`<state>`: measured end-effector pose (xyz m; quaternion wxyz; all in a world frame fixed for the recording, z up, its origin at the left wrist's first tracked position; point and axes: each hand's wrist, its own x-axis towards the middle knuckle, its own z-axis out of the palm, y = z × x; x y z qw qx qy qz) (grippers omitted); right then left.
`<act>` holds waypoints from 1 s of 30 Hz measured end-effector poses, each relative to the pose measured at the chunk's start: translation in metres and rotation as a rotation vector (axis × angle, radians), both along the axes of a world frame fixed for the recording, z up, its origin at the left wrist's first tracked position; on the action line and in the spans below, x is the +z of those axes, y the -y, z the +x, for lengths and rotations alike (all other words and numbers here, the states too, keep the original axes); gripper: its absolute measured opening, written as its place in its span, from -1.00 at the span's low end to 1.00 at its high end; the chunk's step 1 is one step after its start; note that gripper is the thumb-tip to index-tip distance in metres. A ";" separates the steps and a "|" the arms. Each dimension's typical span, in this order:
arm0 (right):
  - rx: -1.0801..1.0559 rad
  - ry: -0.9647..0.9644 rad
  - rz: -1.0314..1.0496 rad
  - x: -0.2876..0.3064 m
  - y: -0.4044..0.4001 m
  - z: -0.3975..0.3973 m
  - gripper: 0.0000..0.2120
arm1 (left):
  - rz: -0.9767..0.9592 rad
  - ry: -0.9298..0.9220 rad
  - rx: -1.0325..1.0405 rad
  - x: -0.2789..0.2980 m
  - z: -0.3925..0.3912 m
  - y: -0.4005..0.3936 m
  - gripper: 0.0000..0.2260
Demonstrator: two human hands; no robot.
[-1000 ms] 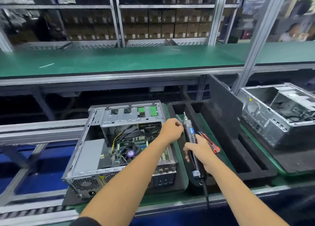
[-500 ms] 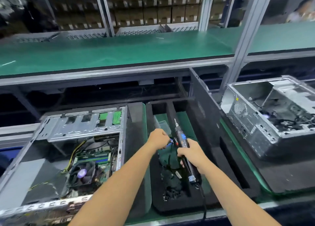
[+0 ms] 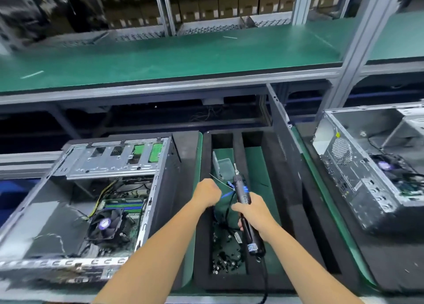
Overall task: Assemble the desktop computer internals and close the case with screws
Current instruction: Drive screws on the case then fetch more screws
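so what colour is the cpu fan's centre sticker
Purple, on the CPU fan in the head view.

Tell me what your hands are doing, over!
Right hand grips electric screwdriver. Left hand fisted over foam tray, contents unclear. Open computer case at left. Nothing blocking.

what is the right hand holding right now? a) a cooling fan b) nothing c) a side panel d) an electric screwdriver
d, the right hand is wrapped around the dark body of the electric screwdriver, tip pointing away over the foam tray, while the left hand is curled beside it.
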<state>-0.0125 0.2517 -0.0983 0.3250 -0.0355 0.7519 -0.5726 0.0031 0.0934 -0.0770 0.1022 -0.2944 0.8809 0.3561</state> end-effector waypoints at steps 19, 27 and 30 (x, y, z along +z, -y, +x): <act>0.012 -0.042 0.088 -0.002 0.044 0.013 -0.90 | -0.232 0.224 -0.409 -0.042 0.020 -0.004 -0.82; -0.023 -0.009 0.171 -0.026 0.023 0.012 -0.86 | -0.195 0.212 -0.489 -0.094 0.014 -0.024 -0.76; 0.010 0.005 0.159 -0.029 0.017 0.007 -0.82 | -0.274 0.300 -0.538 -0.112 0.013 -0.032 -0.69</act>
